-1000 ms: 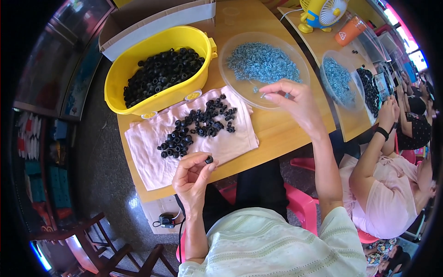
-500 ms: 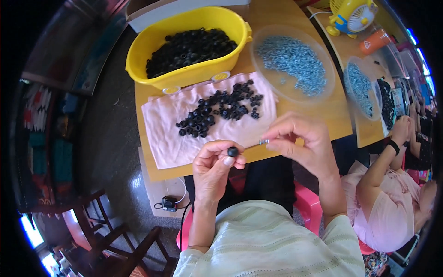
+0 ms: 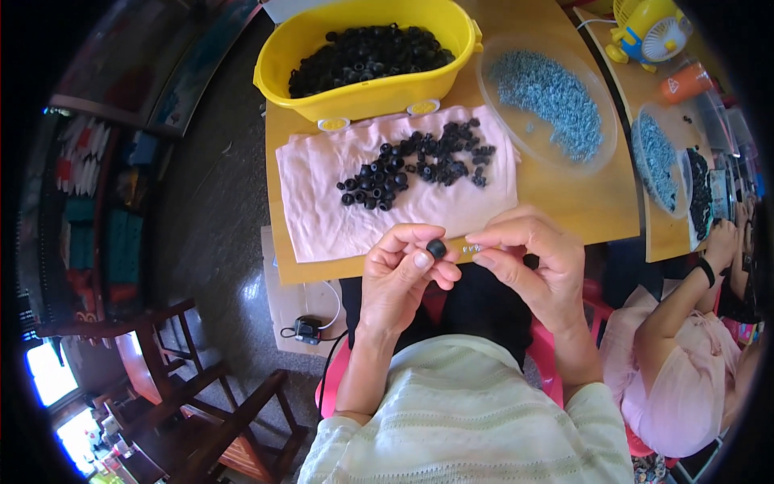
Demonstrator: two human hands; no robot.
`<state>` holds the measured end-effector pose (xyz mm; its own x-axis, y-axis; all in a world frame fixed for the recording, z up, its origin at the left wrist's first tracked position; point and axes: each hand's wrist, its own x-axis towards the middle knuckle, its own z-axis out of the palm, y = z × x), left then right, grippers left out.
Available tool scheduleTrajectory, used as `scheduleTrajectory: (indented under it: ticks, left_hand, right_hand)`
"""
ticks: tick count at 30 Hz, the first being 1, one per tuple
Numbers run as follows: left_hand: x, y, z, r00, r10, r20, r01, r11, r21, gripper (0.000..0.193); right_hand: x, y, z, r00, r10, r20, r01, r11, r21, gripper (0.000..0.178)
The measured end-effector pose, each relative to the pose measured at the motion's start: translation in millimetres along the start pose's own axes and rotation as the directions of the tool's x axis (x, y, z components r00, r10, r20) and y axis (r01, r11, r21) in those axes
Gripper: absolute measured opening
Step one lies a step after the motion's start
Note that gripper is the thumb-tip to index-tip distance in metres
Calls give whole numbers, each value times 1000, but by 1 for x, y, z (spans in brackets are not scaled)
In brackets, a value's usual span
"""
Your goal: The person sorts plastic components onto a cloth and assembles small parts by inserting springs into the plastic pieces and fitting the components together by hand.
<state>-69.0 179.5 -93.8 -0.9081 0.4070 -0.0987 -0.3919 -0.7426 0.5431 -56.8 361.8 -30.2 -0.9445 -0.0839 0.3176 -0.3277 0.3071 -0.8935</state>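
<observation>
Between the thumb and fingers of my left hand (image 3: 389,278) is a small black rounded cap (image 3: 436,248), its open side not visible. My right hand (image 3: 544,262) pinches a small silvery coil spring (image 3: 471,249) that points toward the cap. A short gap separates spring and cap. Both hands are above the table's near edge, just in front of a pink cloth (image 3: 310,230). On that cloth lie loose black caps (image 3: 375,184) at the left and smaller black pieces (image 3: 451,153) at the right.
Beyond the cloth stands a yellow tub (image 3: 379,95) full of black pieces. Right of it, a clear oval tray (image 3: 606,155) holds many bluish-silver springs (image 3: 556,105). Another person's hand (image 3: 721,242) is at a neighbouring table with an orange bottle (image 3: 685,83) and a yellow fan (image 3: 657,36).
My hands have come closer together, bringing the spring nearer the cap. The cap is turned slightly in my left fingers. The whole view has shifted, so the table appears farther right and higher.
</observation>
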Motion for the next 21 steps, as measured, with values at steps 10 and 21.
scheduleTrajectory:
  ticks: [10,21]
  left_hand:
    - [3,-7,1,989,148,21,-148,989,23,19]
    - [-1,-4,7,985,169,-37,-152,948,279,28]
  right_hand:
    - [-2,3,5,1000,-19,-11,20,998,63,20]
    - [-1,1,2,999,-30,-29,29,999,-22,21]
